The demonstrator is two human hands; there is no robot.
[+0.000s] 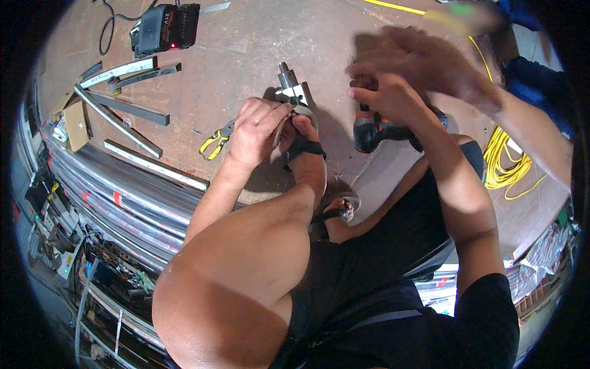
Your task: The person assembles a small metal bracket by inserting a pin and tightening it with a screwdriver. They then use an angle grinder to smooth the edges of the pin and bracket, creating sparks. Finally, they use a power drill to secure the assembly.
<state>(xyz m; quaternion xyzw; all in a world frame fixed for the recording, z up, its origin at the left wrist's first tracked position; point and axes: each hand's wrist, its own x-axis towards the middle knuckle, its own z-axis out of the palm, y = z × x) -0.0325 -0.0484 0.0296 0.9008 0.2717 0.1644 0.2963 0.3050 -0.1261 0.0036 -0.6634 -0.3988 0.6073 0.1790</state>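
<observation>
My left hand point(251, 130) is closed, its fingertips at a short metal piece with a round shaft point(287, 76) and a squarish block. What sits between those fingers is hidden. My left foot point(304, 132), in a black-strapped sandal, is right against this piece. On the right, my right hand point(396, 98) closes around the front end of a black and orange cordless drill point(367, 136), which lies on its side near my knee. Another person's hand point(424, 61), blurred, reaches in from the right, just beyond my right hand.
Yellow-handled pliers point(215, 142) lie left of my left hand. Several cut metal bars point(141, 114) are scattered farther left, above a stack of long tubes point(123, 184). A black battery pack or charger point(165, 29) is at the back left. Coiled yellow cable point(507, 161) lies right.
</observation>
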